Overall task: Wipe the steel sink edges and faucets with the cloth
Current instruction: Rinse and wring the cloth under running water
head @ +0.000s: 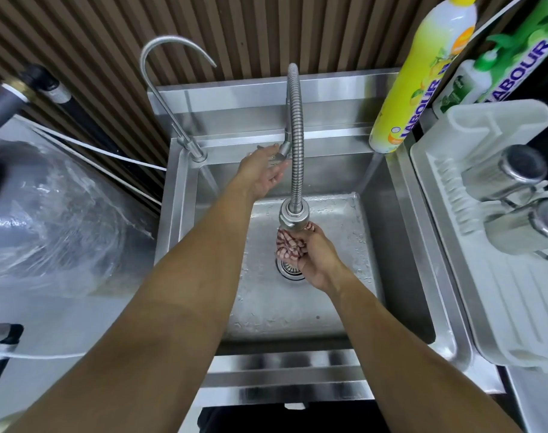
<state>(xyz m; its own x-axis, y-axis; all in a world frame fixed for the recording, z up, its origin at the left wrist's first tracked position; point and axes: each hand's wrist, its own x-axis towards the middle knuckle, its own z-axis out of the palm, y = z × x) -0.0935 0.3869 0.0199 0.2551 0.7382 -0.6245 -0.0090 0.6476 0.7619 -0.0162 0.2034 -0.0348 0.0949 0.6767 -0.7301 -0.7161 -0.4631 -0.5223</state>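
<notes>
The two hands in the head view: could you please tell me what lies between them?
In the head view, the flexible faucet hose runs between the left hand and the right hand, ending in its spray head above the cloth.

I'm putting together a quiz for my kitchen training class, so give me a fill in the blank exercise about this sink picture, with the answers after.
1. The right hand grips a striped cloth directly under the ____ of the flexible faucet.
2. The left hand reaches for the faucet's ____ at the back of the sink.
3. The thin gooseneck faucet stands at the sink's back ____ corner.
4. The tall dish soap bottle is coloured ____.

Missing words: spray head; handle; left; yellow
</notes>
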